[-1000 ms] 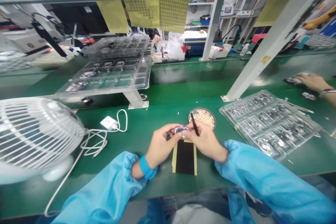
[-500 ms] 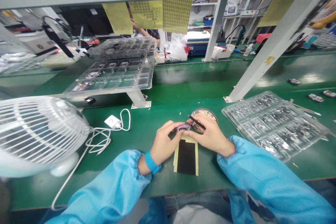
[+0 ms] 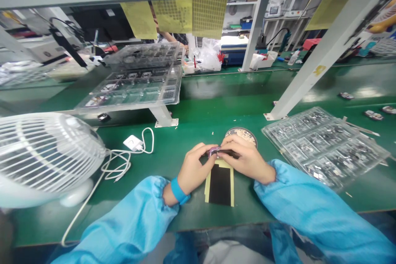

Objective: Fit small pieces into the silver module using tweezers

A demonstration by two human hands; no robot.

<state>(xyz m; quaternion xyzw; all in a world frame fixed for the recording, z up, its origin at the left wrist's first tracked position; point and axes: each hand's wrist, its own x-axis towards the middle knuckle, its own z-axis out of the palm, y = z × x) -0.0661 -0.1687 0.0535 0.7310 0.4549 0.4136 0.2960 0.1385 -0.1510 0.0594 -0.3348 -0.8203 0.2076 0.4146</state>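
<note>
Only unreadable yellow grid sheets (image 3: 209,15) overhead

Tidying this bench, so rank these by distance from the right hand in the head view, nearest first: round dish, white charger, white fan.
1. Round dish, just beyond the right hand.
2. White charger, to the left, past the left hand.
3. White fan, at the far left edge.

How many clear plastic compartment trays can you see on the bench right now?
3: one tray flat on the green bench right of the hands, and two on the raised stand at upper left, the upper tray above the lower tray. More may be hidden beneath.
</note>
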